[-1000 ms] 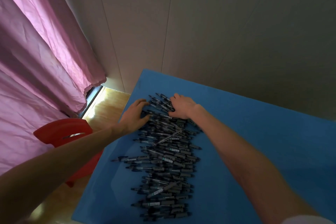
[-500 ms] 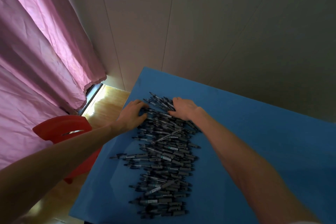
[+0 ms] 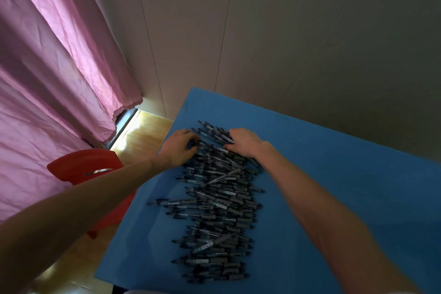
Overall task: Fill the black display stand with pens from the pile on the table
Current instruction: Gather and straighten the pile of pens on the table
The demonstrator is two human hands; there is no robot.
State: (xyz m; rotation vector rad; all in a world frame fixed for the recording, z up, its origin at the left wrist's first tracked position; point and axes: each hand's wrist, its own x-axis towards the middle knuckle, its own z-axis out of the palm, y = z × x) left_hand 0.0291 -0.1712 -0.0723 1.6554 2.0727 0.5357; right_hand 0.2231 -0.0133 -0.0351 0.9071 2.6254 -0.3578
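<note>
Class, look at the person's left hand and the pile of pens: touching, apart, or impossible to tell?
Touching. The head view shows the left hand resting on the far end of the pile of pens, its fingers curled onto the pens with no gap.
</note>
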